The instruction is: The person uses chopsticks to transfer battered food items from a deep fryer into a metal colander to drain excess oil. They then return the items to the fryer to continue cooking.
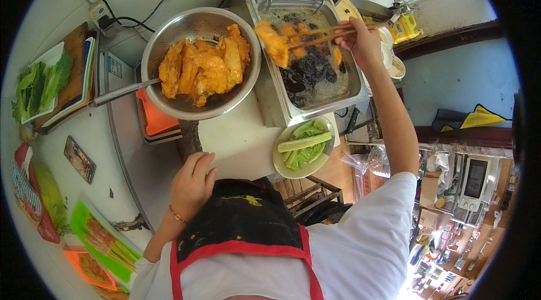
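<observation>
My right hand [359,40] is shut on a pair of long wooden chopsticks [315,37]. Their tips hold a coated orange piece of meat [272,44] over the left rim of a steel deep fryer [282,88]. Several orange pieces float in its dark, bubbling oil [315,78]. Left of the fryer, a steel colander bowl [152,101] holds several battered meat pieces [203,67] and a metal-handled utensil [127,92], whose head is hidden. My left hand [195,177] is in front of the bowl near the apron, fingers loosely curled, holding nothing visible.
A plate of lettuce and cucumber [302,147] stands at the fryer's near corner. Orange trays [154,116] lie beside the bowl. At left are a phone [80,159], cutting boards [67,84] with a plate of greens, and a green tray of skewers [103,241]. Cables hang behind.
</observation>
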`<state>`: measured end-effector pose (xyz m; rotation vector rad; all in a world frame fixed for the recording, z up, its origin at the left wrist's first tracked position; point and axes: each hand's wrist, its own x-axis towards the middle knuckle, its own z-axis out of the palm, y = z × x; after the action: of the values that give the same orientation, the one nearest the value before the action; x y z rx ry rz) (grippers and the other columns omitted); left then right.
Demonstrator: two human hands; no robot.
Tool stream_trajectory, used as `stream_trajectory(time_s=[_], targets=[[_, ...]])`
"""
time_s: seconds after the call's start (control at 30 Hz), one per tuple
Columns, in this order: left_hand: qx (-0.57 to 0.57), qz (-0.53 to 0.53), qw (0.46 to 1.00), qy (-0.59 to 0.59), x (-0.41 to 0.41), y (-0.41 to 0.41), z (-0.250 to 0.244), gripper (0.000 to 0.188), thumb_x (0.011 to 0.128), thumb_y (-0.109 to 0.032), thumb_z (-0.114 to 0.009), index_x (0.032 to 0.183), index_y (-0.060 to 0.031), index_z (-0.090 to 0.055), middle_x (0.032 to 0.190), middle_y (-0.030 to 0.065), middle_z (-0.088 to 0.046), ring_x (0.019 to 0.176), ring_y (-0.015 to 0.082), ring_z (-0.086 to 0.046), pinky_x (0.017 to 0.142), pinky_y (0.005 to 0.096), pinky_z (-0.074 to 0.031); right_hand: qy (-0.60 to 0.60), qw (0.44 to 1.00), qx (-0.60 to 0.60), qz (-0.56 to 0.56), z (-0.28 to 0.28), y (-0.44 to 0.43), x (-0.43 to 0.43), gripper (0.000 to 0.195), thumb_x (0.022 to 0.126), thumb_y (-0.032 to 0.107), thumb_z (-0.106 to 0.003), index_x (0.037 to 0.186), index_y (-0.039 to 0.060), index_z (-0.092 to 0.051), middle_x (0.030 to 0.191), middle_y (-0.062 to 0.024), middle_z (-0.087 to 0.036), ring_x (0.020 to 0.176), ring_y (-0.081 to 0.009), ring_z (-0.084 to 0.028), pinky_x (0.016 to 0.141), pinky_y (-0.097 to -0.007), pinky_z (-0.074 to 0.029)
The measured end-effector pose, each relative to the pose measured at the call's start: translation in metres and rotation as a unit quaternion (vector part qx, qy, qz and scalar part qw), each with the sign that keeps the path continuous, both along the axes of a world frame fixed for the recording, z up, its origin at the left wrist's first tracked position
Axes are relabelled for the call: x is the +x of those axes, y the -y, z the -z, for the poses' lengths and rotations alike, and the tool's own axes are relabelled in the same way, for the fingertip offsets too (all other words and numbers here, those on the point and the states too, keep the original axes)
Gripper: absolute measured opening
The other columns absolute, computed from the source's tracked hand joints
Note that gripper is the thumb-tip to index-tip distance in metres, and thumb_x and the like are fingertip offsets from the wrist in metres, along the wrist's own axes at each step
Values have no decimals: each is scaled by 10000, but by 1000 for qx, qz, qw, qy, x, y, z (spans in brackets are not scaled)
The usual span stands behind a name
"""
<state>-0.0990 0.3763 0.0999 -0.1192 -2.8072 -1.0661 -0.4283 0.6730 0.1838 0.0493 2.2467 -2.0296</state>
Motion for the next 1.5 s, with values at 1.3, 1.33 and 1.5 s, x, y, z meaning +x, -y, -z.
stream_trajectory(time_s=[1.3,1.33,1.5], targets=[[3,2,1000,-8,4,3,5,295,767,-43,-653,1052,-24,-576,1020,133,-581,848,292,-604,704,337,-506,193,957,-171,132,68,-21,-32,280,932,144,-395,987,-112,-495,894,-244,-560,785,-308,-625,613,-322,-565],[5,2,1000,-2,3,3,5,291,766,-47,-646,1049,-28,-577,1022,130,-579,858,303,-601,708,344,-505,201,955,-176,128,71,-17,-32,280,934,142,-396,987,-114,-497,894,-248,-562,782,-313,-626,609,-325,-566],[9,6,1000,1,0,3,9,294,765,-44,-647,1050,-26,-574,1019,133,-579,852,300,-602,701,340,-506,194,966,-140,93,74,-7,-29,292,933,139,-403,964,-132,-508,881,-263,-578,764,-341,-642,602,-327,-583]])
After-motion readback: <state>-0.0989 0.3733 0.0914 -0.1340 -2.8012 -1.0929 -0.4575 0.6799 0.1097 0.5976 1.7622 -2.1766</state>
